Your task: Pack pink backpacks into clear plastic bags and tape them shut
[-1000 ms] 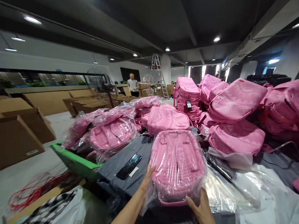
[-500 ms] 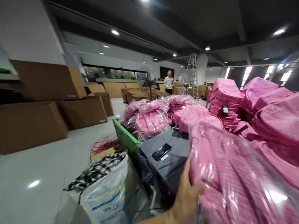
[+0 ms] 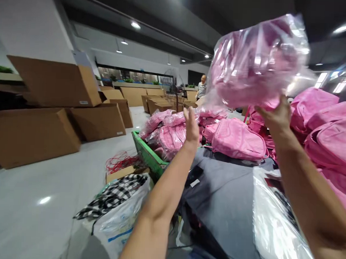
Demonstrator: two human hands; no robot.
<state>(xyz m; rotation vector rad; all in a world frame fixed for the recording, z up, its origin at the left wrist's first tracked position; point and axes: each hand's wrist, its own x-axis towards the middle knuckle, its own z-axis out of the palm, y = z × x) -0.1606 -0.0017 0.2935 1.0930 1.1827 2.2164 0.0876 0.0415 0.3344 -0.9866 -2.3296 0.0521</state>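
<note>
A pink backpack in a clear plastic bag (image 3: pixel 253 64) is up in the air, tilted, at the upper right of the head view. My right hand (image 3: pixel 277 115) is just beneath its lower right edge, fingers spread; whether the fingertips still touch the plastic is hard to see. My left hand (image 3: pixel 192 126) is raised lower and to the left, fingers stretched out and holding nothing. Behind it lie several bagged pink backpacks (image 3: pixel 172 139). An unbagged pink backpack (image 3: pixel 237 140) rests on the grey cloth-covered surface (image 3: pixel 227 200). A dark phone (image 3: pixel 194 174) is partly hidden by my left arm.
Clear plastic bags (image 3: pixel 278 222) lie at the front right, with a pink backpack pile (image 3: pixel 333 132) beyond. A green-edged bin (image 3: pixel 149 153) borders the bagged ones. Left are a checked cloth (image 3: pixel 115 194), a white sack (image 3: pixel 113 234) and cardboard boxes (image 3: pixel 95 120). A person (image 3: pixel 202 87) stands far back.
The bagged backpack has risen from the front right into the air. My left hand has let go of it and moved up; my right hand has come into view. The cloth and plastic bags are uncovered.
</note>
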